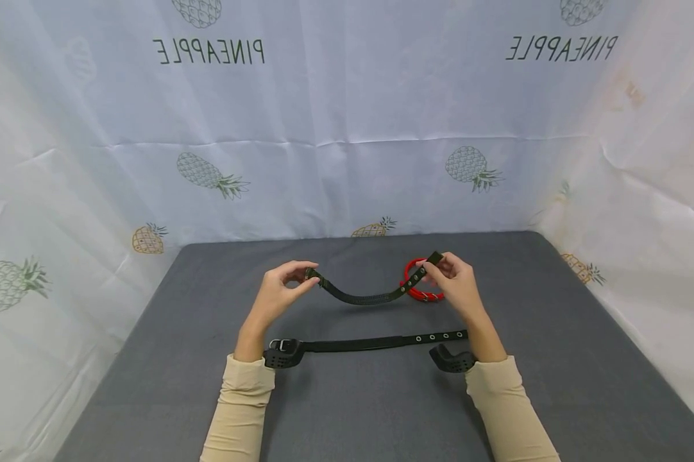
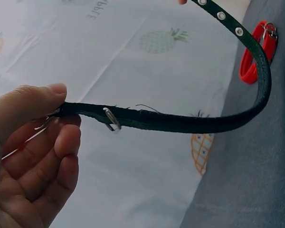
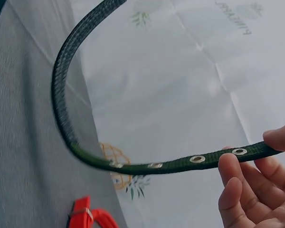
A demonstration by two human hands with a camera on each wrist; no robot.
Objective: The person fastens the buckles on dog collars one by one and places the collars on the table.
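Note:
A dark green collar (image 1: 364, 299) hangs in a shallow curve above the table, held at both ends. My left hand (image 1: 280, 285) pinches its buckle end between thumb and fingers; a small metal ring (image 2: 112, 119) shows further along the strap. At the other end, my right hand (image 1: 458, 285) pinches the strap near its tip, where metal eyelets (image 3: 197, 159) run in a row. Behind the right hand, a red collar (image 1: 428, 297) stands looped on the table, partly hidden by the green strap. Nearer me, a black collar (image 1: 353, 345) lies stretched out, silver buckle at the left, eyelets at the right.
The grey tabletop (image 1: 347, 410) ends at a white pineapple-print curtain (image 1: 347, 186) along the back and sides. A black perforated piece (image 1: 285, 357) sits by the left wrist, and a similar black piece (image 1: 452, 360) by the right.

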